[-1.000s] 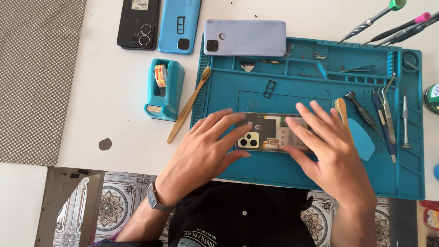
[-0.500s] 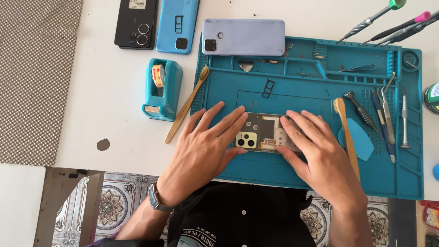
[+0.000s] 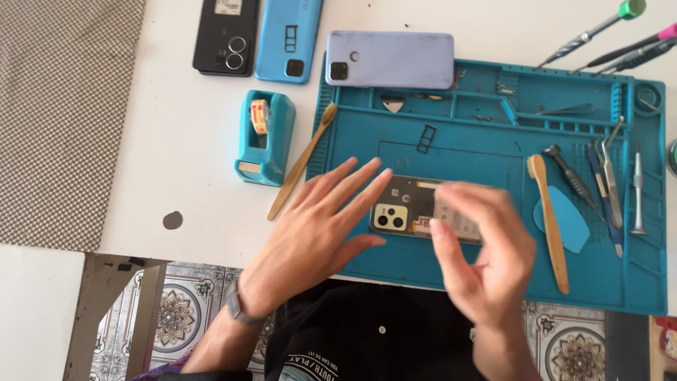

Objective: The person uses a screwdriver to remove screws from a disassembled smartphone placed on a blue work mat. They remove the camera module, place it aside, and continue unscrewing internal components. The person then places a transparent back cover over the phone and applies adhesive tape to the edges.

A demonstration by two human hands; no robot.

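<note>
An opened phone lies on a teal mat on the white tabletop. The left hand rests flat, fingers spread, touching its left end. The blurred right hand hovers over its right end, fingers loosely curled, hiding that part. Tools lie right; three phones far.
</note>
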